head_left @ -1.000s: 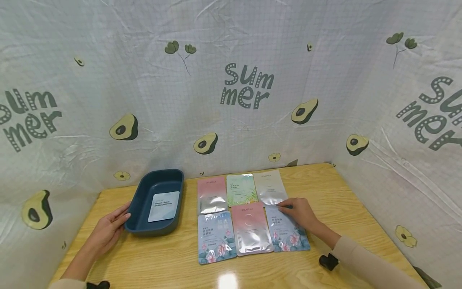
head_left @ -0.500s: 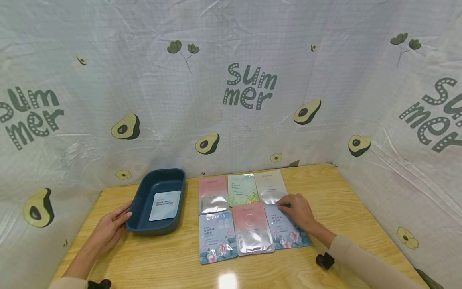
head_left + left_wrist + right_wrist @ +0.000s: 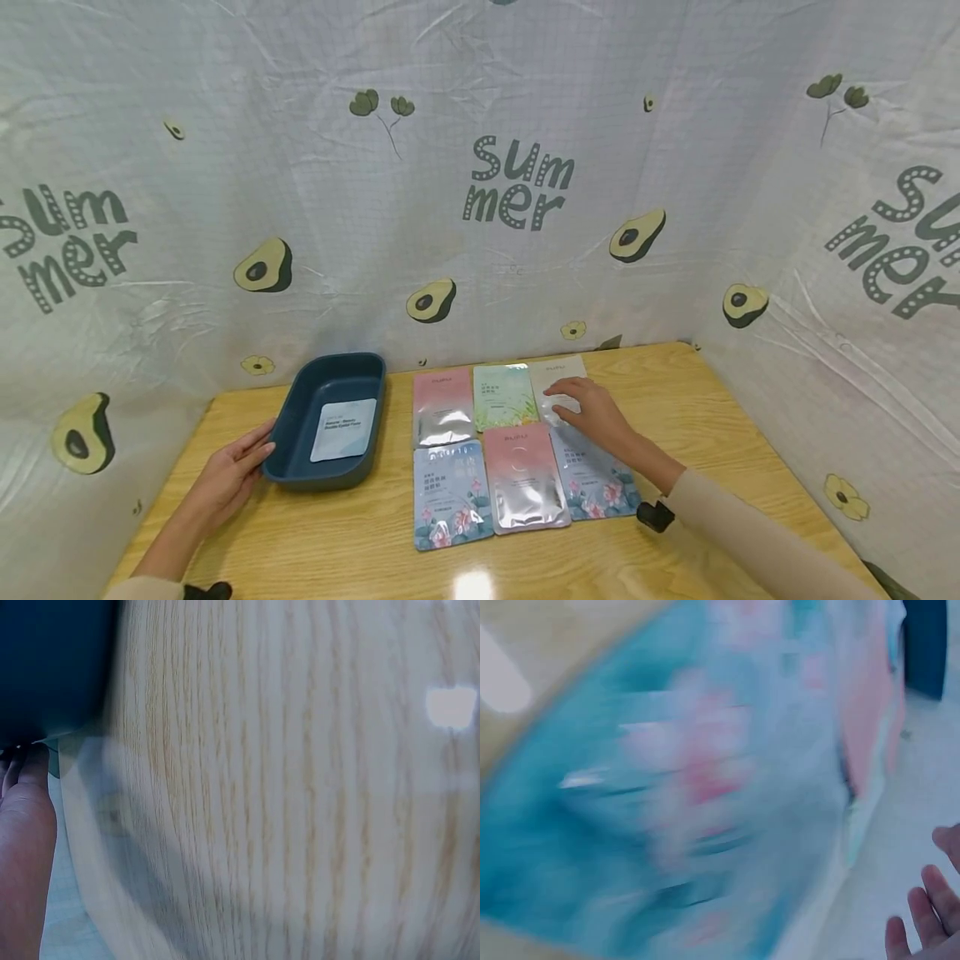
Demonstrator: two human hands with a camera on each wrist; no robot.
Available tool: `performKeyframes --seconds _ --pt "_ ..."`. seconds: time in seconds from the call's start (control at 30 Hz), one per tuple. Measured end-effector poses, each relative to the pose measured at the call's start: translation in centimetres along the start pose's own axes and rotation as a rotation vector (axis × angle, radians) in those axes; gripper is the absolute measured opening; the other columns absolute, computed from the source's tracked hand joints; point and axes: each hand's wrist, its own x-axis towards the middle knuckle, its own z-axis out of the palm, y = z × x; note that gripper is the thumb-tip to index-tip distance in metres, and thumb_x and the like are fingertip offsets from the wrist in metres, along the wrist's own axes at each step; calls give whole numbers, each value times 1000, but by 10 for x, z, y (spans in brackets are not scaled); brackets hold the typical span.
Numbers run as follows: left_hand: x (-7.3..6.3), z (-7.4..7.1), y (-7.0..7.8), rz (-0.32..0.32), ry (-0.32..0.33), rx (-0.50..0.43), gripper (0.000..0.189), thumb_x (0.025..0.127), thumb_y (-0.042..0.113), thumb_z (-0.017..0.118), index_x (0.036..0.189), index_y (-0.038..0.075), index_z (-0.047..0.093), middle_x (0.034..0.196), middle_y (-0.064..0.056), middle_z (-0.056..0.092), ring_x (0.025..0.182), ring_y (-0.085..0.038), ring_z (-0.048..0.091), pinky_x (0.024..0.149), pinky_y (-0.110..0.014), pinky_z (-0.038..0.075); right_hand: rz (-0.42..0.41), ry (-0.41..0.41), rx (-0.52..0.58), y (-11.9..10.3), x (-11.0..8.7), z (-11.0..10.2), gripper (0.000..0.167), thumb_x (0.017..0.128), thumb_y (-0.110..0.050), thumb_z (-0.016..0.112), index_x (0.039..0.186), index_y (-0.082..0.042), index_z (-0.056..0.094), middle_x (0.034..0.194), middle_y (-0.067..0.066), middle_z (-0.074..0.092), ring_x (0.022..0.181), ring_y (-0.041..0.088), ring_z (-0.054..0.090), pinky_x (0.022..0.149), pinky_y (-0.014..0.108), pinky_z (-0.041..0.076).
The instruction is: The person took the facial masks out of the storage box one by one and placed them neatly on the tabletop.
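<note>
My left hand [image 3: 225,479] touches the left side of a dark blue tub [image 3: 330,382], its fingers fairly straight. Inside the tub lies a white and pale blue sachet [image 3: 343,429]. My right hand [image 3: 595,411] hovers with spread, slightly bent fingers and nothing between them. It covers parts of a white and silver sachet [image 3: 550,379] and a blue flowered sachet [image 3: 597,487]. That blue sachet is blurred in the right wrist view, where my fingertips [image 3: 930,907] show at lower right. Left of it lie a pink and silver sachet [image 3: 527,483] and another blue flowered sachet [image 3: 450,500].
In the back row, a second pink and silver sachet [image 3: 442,404] lies beside a green sachet [image 3: 504,398]. The sachets form two rows on the wooden table [image 3: 360,550]. A printed curtain [image 3: 360,208] closes off the back and sides.
My right hand has let go of the front right blue sachet's upper edge, spread its fingers and moved up and left over the white and silver one. My left hand stays at the tub.
</note>
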Motion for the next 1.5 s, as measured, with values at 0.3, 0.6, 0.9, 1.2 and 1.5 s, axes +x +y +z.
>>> performKeyframes --seconds 0.3,0.6,0.9,1.2,1.5 --pt "-2 1 -1 19 -6 -23 76 108 26 53 161 0 5 166 -23 -4 114 23 42 91 -5 42 -129 -154 85 -39 41 17 30 94 -11 73 125 -9 72 131 12 66 122 32 62 94 46 54" --pt "-1 1 -1 44 -4 -18 76 108 27 52 162 0 5 166 -21 -3 112 24 43 92 -5 42 -207 -230 142 -67 64 56 29 99 -15 68 127 -9 72 129 5 70 121 23 64 100 39 52" --pt "0 -1 -8 106 -11 -83 74 108 22 52 160 -4 5 167 -5 9 114 20 47 94 -8 44 -188 -258 208 -98 86 84 31 101 -20 66 131 -12 70 129 2 70 117 18 66 97 34 53" --pt "3 1 -8 126 -28 -130 73 108 20 50 160 -5 4 165 -18 0 117 18 48 96 -10 44 -135 -300 321 -125 102 106 36 104 -23 61 138 -11 65 135 2 66 123 17 62 101 31 51" --pt "4 -4 -7 140 -48 -154 72 109 18 49 159 -4 3 165 -17 -1 116 17 49 96 -10 45 -127 -307 319 -145 122 117 35 104 -25 62 137 -15 66 134 1 67 121 16 63 99 26 52"
